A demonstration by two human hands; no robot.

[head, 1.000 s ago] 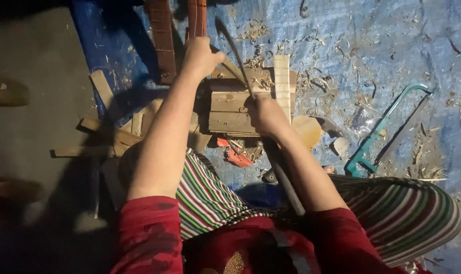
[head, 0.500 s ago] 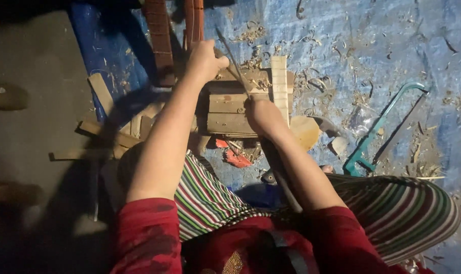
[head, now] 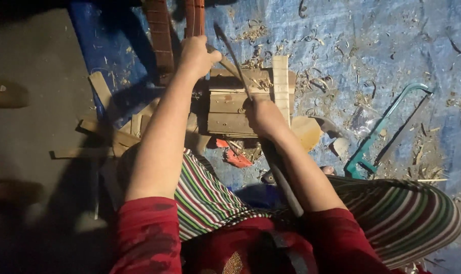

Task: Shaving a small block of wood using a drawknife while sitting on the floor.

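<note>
We sit on a blue tarp strewn with shavings. Our left hand is closed tight around the far end of a thin curved strip, up by the dark red slats. Our right hand is fisted on a long blade with a dark handle, nearer our lap. The strip's long axis runs away from us, over the stacked wooden block. A teal hacksaw lies well apart, to the right.
</note>
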